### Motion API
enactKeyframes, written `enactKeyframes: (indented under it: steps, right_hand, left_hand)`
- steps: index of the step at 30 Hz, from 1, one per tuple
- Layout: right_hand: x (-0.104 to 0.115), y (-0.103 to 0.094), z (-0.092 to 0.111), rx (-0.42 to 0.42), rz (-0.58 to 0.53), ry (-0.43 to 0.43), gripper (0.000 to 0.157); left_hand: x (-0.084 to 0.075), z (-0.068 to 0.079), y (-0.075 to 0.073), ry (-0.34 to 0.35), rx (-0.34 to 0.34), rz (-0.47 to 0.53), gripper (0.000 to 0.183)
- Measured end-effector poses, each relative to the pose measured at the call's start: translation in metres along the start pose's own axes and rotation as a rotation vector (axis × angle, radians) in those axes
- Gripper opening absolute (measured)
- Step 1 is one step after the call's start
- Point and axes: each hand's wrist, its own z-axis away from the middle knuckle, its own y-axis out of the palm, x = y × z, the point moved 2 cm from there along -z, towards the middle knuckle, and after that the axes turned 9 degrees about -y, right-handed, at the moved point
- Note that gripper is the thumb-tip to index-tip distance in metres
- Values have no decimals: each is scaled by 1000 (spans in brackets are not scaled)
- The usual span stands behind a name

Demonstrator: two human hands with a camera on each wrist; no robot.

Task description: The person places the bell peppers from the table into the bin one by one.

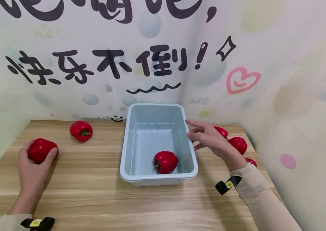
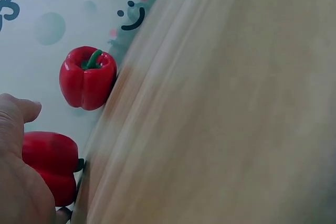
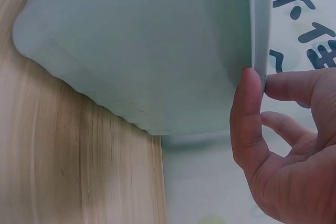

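Observation:
At the table's left side, my left hand (image 1: 32, 171) holds a red bell pepper (image 1: 39, 150) between thumb and fingers. Part of this pepper (image 2: 50, 166) shows beside the palm in the left wrist view. A second red bell pepper (image 1: 81, 131), green stem outward, lies farther back. My right hand (image 1: 207, 136) touches the right rim of a light blue plastic bin (image 1: 124, 154) with extended fingers. The right wrist view shows fingertips (image 3: 247, 93) against that rim. Inside the bin, near its front, lies another red bell pepper (image 1: 165, 162).
Several red bell peppers (image 1: 238, 145) lie at the table's right side, partly hidden by my right arm. The wooden table (image 1: 93, 199) meets a printed wall cloth (image 1: 73, 99) at the back. A dark strap device (image 1: 227, 185) sits on my right wrist.

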Motion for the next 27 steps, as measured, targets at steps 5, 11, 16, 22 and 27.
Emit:
enactKeyframes:
  steps: [5, 11, 16, 22, 27]
  right_hand:
    - [0, 1, 0, 2, -13, -2, 68]
    - [0, 1, 0, 2, -19, -4, 67]
    - [1, 2, -1, 5, -17, -3, 67]
    - [0, 0, 0, 8, -14, -5, 67]
    - [0, 1, 0, 14, -18, -9, 67]
  left_hand:
    - [-2, -7, -1, 5, -3, -15, 74]
    - [-3, -13, -1, -1, 4, -57, 78]
    - [-3, -17, 1, -34, 6, -48, 84]
    - [-1, -19, 8, -28, 8, -49, 87]
    - [1, -21, 11, -12, -26, -42, 85]
